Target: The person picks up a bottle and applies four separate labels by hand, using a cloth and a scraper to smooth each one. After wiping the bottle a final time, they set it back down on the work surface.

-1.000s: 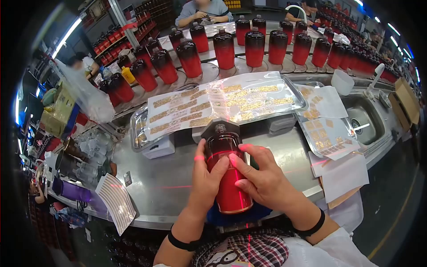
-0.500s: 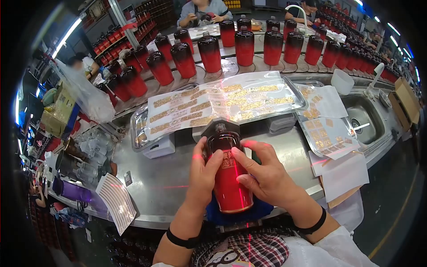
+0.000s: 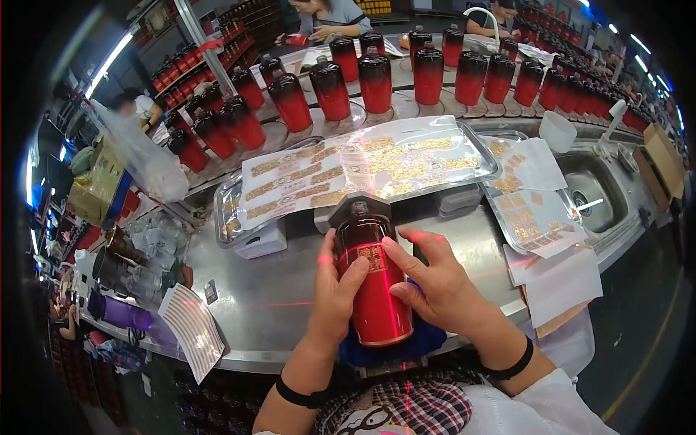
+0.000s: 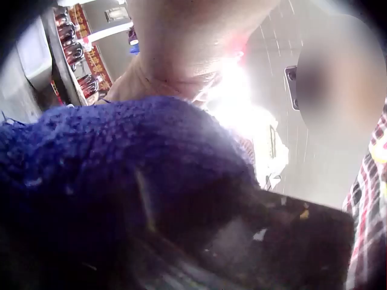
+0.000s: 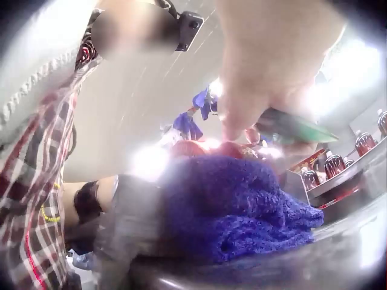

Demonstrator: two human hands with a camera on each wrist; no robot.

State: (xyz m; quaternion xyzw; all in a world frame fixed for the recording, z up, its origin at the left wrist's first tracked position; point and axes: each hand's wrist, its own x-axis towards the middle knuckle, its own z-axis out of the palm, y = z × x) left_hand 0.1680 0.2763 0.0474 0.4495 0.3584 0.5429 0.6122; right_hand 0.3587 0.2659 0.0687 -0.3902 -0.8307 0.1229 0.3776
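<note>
In the head view a glossy bottle (image 3: 380,312), black at the shoulder and red below, lies tilted on a blue cloth (image 3: 435,339) with its neck pointing away. A gold square label (image 3: 373,257) sits on its upper front. My left hand (image 3: 333,297) holds the bottle's left side, thumb at the label's lower left edge. My right hand (image 3: 446,286) has a fingertip at the label's upper right and the thumb on the bottle's right side. Its other fingers hold a dark green flat piece (image 5: 296,128), seen in the right wrist view. Blue cloth (image 4: 121,145) fills much of the left wrist view.
Behind the bottle, a metal tray (image 3: 487,156) bears sheets of gold labels (image 3: 413,156). Several red-black bottles (image 3: 428,76) stand on a curved conveyor. A label tray (image 3: 500,225) and a sink (image 3: 605,192) are at right; a striped sheet (image 3: 191,330) lies left.
The thumb and fingertip have shifted off the label, which now shows. My left thumb has slid lower. Conveyor bottles have moved right, and a person at the back leans left with a bottle.
</note>
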